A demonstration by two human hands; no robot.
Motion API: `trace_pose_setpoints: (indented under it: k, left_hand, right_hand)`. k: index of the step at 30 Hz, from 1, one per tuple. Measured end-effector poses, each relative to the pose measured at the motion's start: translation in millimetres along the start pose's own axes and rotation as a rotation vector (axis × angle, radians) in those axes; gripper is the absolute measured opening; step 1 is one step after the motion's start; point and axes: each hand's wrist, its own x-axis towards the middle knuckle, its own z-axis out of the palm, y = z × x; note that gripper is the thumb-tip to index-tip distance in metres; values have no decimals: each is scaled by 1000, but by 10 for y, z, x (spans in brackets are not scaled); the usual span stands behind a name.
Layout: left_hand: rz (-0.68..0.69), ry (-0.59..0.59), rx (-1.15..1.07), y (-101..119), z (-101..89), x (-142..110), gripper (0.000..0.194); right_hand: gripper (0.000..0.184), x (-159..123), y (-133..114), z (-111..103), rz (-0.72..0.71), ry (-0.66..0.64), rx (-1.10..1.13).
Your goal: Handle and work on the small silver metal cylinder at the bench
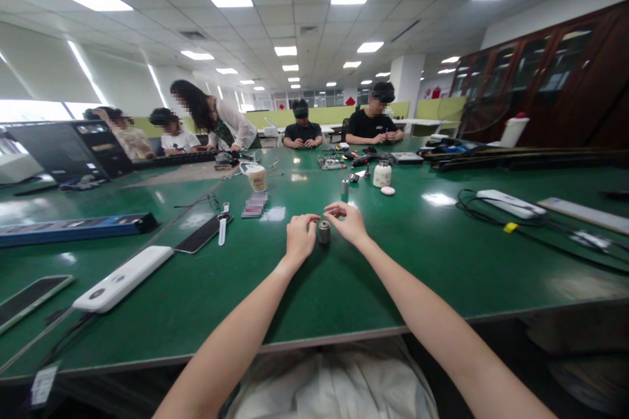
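A small grey metal cylinder stands upright on the green table between my hands. My left hand is just left of it, fingers stretched toward its top and thumb apart from them. Above and to the right of the cylinder, my right hand has its fingers curled and their tips drawn together; anything between them is too small to make out. Farther back stands a second, slimmer metal cylinder, with a small black part beside it.
A white jar and its pink lid stand behind my right hand. On the left are a paper cup, a watch, a black phone and a white power strip. Cables run at right. Several people work across the table.
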Motion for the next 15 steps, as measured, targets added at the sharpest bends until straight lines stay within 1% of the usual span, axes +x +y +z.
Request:
trace_pose_setpoints:
  k: [2, 3, 5, 8, 11, 15]
  left_hand:
    - [-3, 6, 3, 5, -5, -1, 27]
    - [-6, 6, 4, 6, -6, -3, 27]
    - [-9, -2, 6, 7, -5, -6, 27]
    - [2, -17, 3, 11, 5, -15, 26]
    - [22, -22, -6, 13, 21, -21, 26]
    - [32, -23, -13, -8, 46, -24, 27]
  right_hand:
    - [16, 20, 96, -43, 32, 29, -26]
    - [16, 24, 152, -67, 61, 19, -62]
    - [17, 20, 267, -113, 123, -29, -170]
    - [18, 0, 405, -154, 160, -159, -276]
    - [19, -11, 471, -161, 163, -258, -296]
    - [22, -12, 490, -158, 152, -273, -292]
